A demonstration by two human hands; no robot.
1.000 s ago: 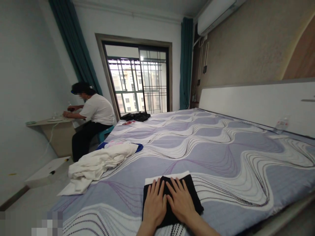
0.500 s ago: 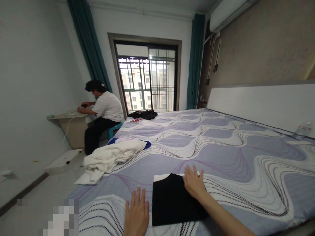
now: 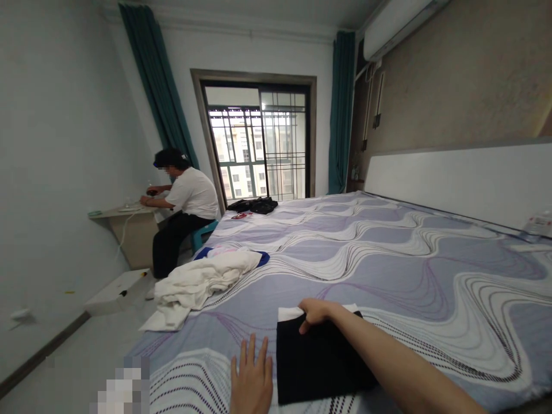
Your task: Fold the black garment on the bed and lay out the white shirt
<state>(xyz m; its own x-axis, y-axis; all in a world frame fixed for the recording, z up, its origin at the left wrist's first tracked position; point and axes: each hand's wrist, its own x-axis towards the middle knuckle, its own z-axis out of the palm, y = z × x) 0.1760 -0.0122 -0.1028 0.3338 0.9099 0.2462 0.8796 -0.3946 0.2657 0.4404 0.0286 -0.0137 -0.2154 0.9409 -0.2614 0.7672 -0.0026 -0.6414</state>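
Note:
A folded black garment (image 3: 319,368) with a white band along its far edge lies flat on the bed; its exact kind cannot be made out. My right hand (image 3: 318,313) reaches across it from the right. Its fingers are curled at the far edge near the white band, pinching the cloth, with the thumb on the black side. My forearm covers the garment's right part. My left hand (image 3: 253,374) rests flat on the bedspread just left of the garment, fingers apart and holding nothing.
Crumpled white clothing (image 3: 207,282) with blue parts lies at the bed's left side. Black bags (image 3: 259,205) sit at the far end of the patterned bed (image 3: 388,276). A person (image 3: 190,192) sits at a small desk (image 3: 129,230). A clear plastic bottle (image 3: 537,227) is far right.
My right hand has moved left along the garment's far edge, and its spread fingers have closed on the cloth. My left hand stays flat beside it. The view has shifted slightly.

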